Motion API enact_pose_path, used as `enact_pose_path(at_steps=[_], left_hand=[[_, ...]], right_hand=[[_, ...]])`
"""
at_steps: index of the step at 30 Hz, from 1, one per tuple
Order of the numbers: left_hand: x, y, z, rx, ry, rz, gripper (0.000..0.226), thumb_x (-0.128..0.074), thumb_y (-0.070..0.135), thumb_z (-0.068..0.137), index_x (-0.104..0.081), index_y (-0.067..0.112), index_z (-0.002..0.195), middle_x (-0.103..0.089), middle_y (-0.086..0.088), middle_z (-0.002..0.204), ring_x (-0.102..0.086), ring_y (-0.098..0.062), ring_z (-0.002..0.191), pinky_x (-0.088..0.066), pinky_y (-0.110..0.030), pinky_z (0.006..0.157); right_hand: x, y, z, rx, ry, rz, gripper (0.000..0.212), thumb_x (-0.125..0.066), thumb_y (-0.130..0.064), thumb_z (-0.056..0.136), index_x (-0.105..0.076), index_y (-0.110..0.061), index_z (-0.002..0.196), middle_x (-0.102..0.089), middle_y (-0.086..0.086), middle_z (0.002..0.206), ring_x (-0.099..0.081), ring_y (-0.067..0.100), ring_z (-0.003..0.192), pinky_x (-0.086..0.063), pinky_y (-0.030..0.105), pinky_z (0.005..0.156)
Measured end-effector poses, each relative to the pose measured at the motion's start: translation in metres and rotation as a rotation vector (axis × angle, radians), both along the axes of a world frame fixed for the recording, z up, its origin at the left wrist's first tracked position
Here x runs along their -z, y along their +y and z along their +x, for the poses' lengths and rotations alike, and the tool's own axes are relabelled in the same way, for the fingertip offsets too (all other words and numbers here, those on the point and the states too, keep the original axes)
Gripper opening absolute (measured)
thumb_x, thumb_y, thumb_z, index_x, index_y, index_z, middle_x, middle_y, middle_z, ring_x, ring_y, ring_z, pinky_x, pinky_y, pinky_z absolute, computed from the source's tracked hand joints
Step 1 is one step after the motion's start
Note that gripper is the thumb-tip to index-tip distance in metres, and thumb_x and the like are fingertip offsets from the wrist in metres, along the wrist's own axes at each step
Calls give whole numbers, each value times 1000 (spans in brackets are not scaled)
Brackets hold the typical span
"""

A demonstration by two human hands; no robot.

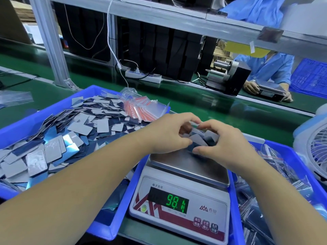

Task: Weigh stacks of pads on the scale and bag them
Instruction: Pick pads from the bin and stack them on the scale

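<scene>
A white digital scale [180, 202] with a steel pan [187, 165] stands in front of me; its green display reads 98.1. Over the far part of the pan, both my hands hold a small stack of grey and dark blue pads [200, 138]. My left hand [169, 133] grips the stack from the left with curled fingers. My right hand [219, 140] grips it from the right, thumb below. The stack's bottom is hidden, so I cannot tell whether it touches the pan. Empty clear bags with red zip strips [139, 108] lie at the far edge of the left tray.
A blue tray [23, 124] on the left holds several loose pads. A blue tray [300, 167] on the right holds filled bags. A white fan [313, 149] stands at the far right. A green conveyor belt [194, 101] runs behind; across it a person in blue handles another scale [270, 91].
</scene>
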State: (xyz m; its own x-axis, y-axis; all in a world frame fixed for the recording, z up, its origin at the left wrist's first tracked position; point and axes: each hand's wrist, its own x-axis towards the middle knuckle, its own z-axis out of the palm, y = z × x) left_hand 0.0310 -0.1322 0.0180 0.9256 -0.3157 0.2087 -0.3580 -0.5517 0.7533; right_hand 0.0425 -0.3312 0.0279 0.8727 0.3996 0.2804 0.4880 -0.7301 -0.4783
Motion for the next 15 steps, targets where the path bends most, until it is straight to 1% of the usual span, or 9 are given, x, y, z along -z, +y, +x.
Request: enact_pose_path(at_steps=[2, 4, 5, 7, 10, 11, 13, 15], left_hand=[[2, -1, 0, 18, 15, 48, 52, -69, 14, 86, -57, 37, 132, -69, 12, 113, -65, -6, 104, -53, -36, 97], [4, -2, 0, 21, 9, 55, 54, -67, 15, 86, -56, 37, 135, -69, 11, 118, -65, -7, 106, -53, -38, 97], [4, -3, 0, 18, -1, 59, 55, -66, 15, 86, -56, 37, 136, -69, 12, 117, -65, -7, 104, -53, -38, 96], [5, -6, -1, 7, -38, 52, 53, -64, 12, 87, -58, 34, 135, -69, 10, 114, -65, -9, 103, -54, -39, 95], [4, -10, 0, -22, -88, -53, 48, -62, 2, 88, -64, 22, 131, -72, 1, 116, -66, -16, 108, -53, -42, 98], [3, -10, 0, -28, -91, -81, 46, -62, 2, 87, -66, 20, 130, -73, 0, 115, -67, -15, 107, -53, -41, 97], [3, -10, -1, -22, -77, -89, 42, -62, 8, 88, -68, 21, 127, -74, 3, 113, -68, -12, 105, -53, -39, 98], [5, -9, 0, -17, -65, -64, 34, -63, 18, 91, -70, 27, 123, -74, 5, 111, -69, -16, 104, -53, -41, 97]], right_hand=[[4, 1, 0, -6, 63, -47, 50, -88, -37, 64, -58, -44, 103, -63, -27, 90, -55, -11, 83, -36, 6, 62], [4, -1, 1, -4, 101, -24, 47, -87, -34, 65, -58, -46, 100, -63, -26, 89, -57, -9, 81, -38, 7, 60], [4, -3, 2, -3, 103, -16, 45, -87, -32, 66, -57, -46, 96, -64, -25, 87, -57, -9, 79, -39, 7, 59], [4, -3, 2, 2, 65, -12, 39, -86, -28, 69, -58, -41, 93, -65, -23, 83, -56, -8, 79, -39, 7, 60], [3, -2, 2, 28, -41, 42, 37, -85, -24, 68, -61, -33, 95, -65, -19, 83, -53, -3, 83, -40, 10, 63], [2, -2, 2, 30, -54, 59, 38, -85, -23, 68, -61, -32, 95, -65, -20, 83, -53, -4, 84, -39, 9, 64], [2, -1, 2, 13, -30, 43, 38, -85, -23, 70, -60, -34, 97, -64, -22, 84, -52, -8, 87, -39, 7, 64], [6, -1, 2, -6, 11, -14, 37, -83, -25, 74, -58, -34, 99, -65, -20, 83, -54, -7, 84, -40, 8, 62]])
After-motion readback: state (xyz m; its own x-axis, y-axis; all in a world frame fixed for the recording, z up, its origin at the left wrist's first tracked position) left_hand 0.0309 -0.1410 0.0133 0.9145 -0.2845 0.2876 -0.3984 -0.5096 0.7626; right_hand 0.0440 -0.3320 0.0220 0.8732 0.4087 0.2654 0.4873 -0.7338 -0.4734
